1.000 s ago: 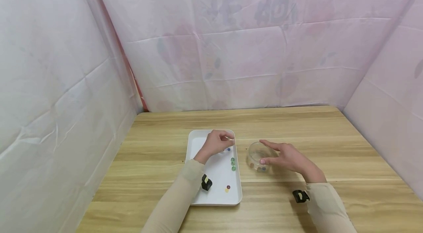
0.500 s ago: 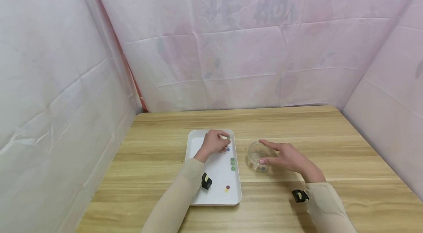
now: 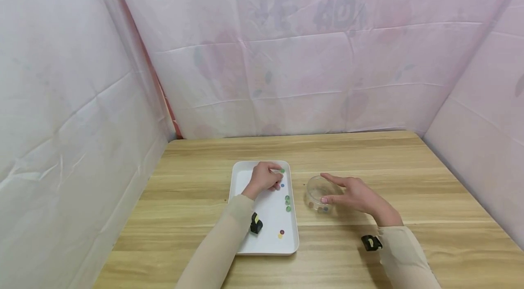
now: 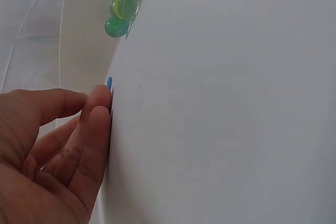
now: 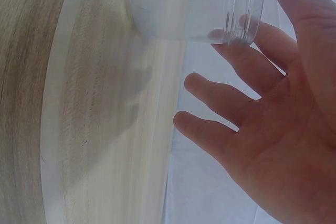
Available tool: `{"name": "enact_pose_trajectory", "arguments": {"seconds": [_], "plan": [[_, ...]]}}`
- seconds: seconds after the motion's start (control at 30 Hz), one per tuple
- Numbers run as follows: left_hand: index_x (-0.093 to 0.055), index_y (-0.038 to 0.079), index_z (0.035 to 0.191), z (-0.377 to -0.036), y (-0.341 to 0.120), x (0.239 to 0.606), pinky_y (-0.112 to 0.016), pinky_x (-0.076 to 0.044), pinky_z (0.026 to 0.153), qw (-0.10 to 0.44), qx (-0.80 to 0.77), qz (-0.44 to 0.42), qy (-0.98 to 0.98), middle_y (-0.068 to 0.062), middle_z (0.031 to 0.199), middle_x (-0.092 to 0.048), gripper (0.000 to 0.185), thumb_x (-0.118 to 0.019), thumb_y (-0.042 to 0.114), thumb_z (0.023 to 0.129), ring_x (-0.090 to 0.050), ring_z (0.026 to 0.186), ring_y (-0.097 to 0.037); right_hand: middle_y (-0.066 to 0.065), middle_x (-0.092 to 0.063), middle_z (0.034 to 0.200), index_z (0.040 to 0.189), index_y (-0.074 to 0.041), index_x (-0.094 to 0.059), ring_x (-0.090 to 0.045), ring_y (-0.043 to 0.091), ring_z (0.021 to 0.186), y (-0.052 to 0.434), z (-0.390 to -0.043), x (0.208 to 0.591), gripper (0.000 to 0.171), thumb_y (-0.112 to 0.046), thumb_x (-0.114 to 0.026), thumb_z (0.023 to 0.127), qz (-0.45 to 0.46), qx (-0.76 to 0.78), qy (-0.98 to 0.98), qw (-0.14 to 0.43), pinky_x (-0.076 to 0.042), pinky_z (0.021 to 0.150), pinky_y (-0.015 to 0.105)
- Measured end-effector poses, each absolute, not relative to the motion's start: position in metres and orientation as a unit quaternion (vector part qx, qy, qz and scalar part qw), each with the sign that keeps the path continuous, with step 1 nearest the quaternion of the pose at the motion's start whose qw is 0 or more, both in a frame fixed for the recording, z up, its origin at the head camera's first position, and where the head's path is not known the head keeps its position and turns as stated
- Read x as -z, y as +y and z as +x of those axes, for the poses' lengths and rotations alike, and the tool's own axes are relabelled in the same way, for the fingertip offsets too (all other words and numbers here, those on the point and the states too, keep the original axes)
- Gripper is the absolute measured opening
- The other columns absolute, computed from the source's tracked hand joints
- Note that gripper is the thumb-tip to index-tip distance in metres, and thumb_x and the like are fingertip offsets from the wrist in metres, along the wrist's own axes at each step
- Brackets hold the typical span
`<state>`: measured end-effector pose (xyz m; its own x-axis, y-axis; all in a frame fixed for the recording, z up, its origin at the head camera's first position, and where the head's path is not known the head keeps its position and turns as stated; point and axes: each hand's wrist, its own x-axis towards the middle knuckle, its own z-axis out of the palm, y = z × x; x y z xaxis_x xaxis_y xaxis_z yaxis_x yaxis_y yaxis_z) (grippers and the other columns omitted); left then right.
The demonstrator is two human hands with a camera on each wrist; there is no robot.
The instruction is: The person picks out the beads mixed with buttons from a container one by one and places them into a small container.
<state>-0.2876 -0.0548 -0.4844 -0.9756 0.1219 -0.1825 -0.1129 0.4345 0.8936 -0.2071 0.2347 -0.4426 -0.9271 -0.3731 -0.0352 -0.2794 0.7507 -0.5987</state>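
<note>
Over the far right corner of a white tray (image 3: 272, 244), my left hand (image 3: 264, 177) has its fingers bent, with a green marble (image 3: 282, 170) right at the index and thumb tips in the head view. In the left wrist view that marble is hidden; I cannot tell whether it is pinched. The fingertips there are low against the tray, close to a thin blue piece (image 4: 109, 82). My right hand (image 3: 353, 194) grips a clear round jar (image 5: 176, 6) between thumb and fingers on the table right of the tray. Several small coloured pieces (image 3: 320, 209) show in the jar.
Several green marbles (image 4: 124, 7) lie along the tray's right wall. Nearer me in the tray are a dark red piece (image 3: 282, 232) and a yellow piece (image 3: 280, 236). Pale cloth walls (image 3: 262, 70) stand around the wooden table (image 3: 184, 216).
My left hand has shifted slightly left from the tray's right wall, and the green marble by its fingertips has come into view. My right hand and the jar stay in place.
</note>
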Motion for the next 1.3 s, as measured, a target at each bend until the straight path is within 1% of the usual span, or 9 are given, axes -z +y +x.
{"name": "enact_pose_trajectory", "arguments": {"seconds": [0.23,0.3,0.4,0.53,0.77,0.9,1.0,1.13,1.3], "plan": [[-0.077,0.003,0.118,-0.2891,-0.0535,0.4842,-0.021,-0.054,0.046,0.109,-0.533,-0.004,0.839,-0.008,0.068,-0.073,0.025,-0.073,0.002,0.093,-0.063,0.048,-0.010,0.028,-0.057,0.150,0.158,-0.016,-0.050,-0.063,0.032,0.122,0.2345,-0.2088,0.4419,0.087,-0.060,-0.079,0.088,-0.169,0.302,0.935,0.082,-0.050,0.107,0.062],[-0.077,0.003,0.118,-0.2891,-0.0532,0.4837,-0.021,-0.053,0.045,0.111,-0.534,-0.003,0.838,-0.009,0.067,-0.073,0.025,-0.073,0.002,0.093,-0.062,0.047,-0.010,0.028,-0.057,0.150,0.158,-0.016,-0.050,-0.062,0.029,0.115,0.2345,-0.2089,0.4413,0.088,-0.060,-0.079,0.087,-0.167,0.300,0.935,0.084,-0.050,0.105,0.060],[-0.077,0.002,0.117,-0.2884,-0.0530,0.4828,-0.020,-0.052,0.044,0.117,-0.536,0.003,0.836,-0.009,0.065,-0.072,0.025,-0.073,0.002,0.093,-0.061,0.045,-0.010,0.028,-0.057,0.150,0.158,-0.016,-0.050,-0.061,0.029,0.112,0.2342,-0.2085,0.4396,0.087,-0.059,-0.079,0.087,-0.166,0.300,0.935,0.086,-0.051,0.105,0.060],[-0.077,0.002,0.116,-0.2876,-0.0524,0.4832,-0.021,-0.051,0.043,0.125,-0.534,0.015,0.836,-0.007,0.064,-0.071,0.024,-0.075,0.003,0.093,-0.060,0.044,-0.010,0.028,-0.058,0.149,0.158,-0.017,-0.050,-0.063,0.030,0.119,0.2341,-0.2080,0.4380,0.087,-0.059,-0.079,0.088,-0.168,0.299,0.935,0.084,-0.051,0.106,0.060],[-0.077,0.002,0.115,-0.2871,-0.0510,0.4822,-0.020,-0.050,0.042,0.131,-0.530,0.019,0.837,-0.007,0.063,-0.070,0.022,-0.076,0.003,0.093,-0.059,0.042,-0.009,0.027,-0.060,0.146,0.158,-0.017,-0.050,-0.060,0.026,0.106,0.2335,-0.2087,0.4361,0.087,-0.059,-0.079,0.088,-0.168,0.301,0.935,0.089,-0.051,0.102,0.054],[-0.079,0.002,0.107,-0.2872,-0.0511,0.4821,-0.020,-0.050,0.041,0.131,-0.531,0.021,0.837,-0.008,0.064,-0.071,0.015,-0.077,0.003,0.092,-0.059,0.042,-0.009,0.028,-0.059,0.147,0.158,-0.016,-0.050,-0.063,0.029,0.115,0.2334,-0.2083,0.4357,0.087,-0.059,-0.079,0.088,-0.168,0.303,0.934,0.089,-0.051,0.104,0.059],[-0.079,0.002,0.103,-0.2883,-0.0516,0.4829,-0.020,-0.050,0.041,0.134,-0.531,0.020,0.836,-0.007,0.063,-0.070,0.011,-0.077,0.004,0.092,-0.059,0.042,-0.009,0.028,-0.060,0.146,0.158,-0.016,-0.049,-0.065,0.024,0.106,0.2334,-0.2085,0.4353,0.087,-0.058,-0.079,0.088,-0.169,0.305,0.933,0.092,-0.051,0.104,0.058],[-0.078,0.003,0.101,-0.2894,-0.0529,0.4830,-0.021,-0.051,0.042,0.134,-0.529,0.019,0.838,-0.005,0.061,-0.069,0.009,-0.077,0.004,0.093,-0.060,0.043,-0.010,0.028,-0.060,0.146,0.158,-0.016,-0.049,-0.059,0.021,0.098,0.2330,-0.2090,0.4346,0.087,-0.057,-0.080,0.088,-0.168,0.305,0.933,0.095,-0.051,0.102,0.055],[-0.079,0.004,0.098,-0.2906,-0.0538,0.4813,-0.022,-0.052,0.043,0.122,-0.527,0.020,0.841,-0.005,0.060,-0.069,0.006,-0.077,0.004,0.093,-0.061,0.044,-0.010,0.028,-0.057,0.149,0.158,-0.015,-0.050,-0.063,0.031,0.118,0.2331,-0.2084,0.4348,0.087,-0.058,-0.080,0.088,-0.168,0.305,0.933,0.089,-0.051,0.105,0.059]]}}
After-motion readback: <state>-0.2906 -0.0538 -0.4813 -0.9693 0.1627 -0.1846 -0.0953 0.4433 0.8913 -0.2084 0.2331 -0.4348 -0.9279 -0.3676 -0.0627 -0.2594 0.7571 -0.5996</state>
